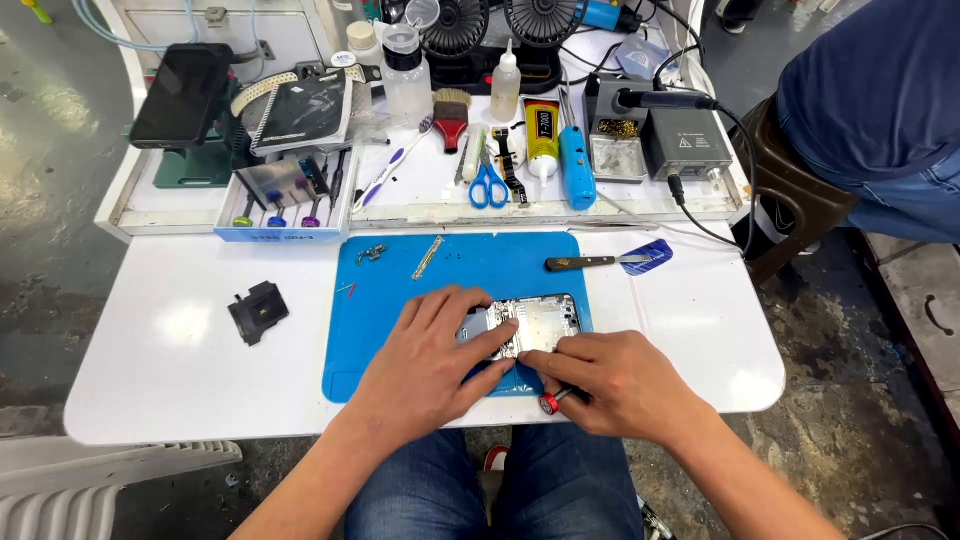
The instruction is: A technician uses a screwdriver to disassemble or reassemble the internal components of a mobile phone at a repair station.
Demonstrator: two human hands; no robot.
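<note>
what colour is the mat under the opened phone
Blue; the mat shows clearly in the head view, under the opened phone.

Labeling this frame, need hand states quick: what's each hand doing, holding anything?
Left hand: open, lying flat on the opened phone, pinning it to the blue mat.
Right hand: closed on a red-capped screwdriver, its tip at the phone.

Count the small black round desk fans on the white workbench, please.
2: one small black round fan at the bench's back edge, left of centre; the second fan directly right of it. Both are cropped by the frame; others may be hidden.
</note>
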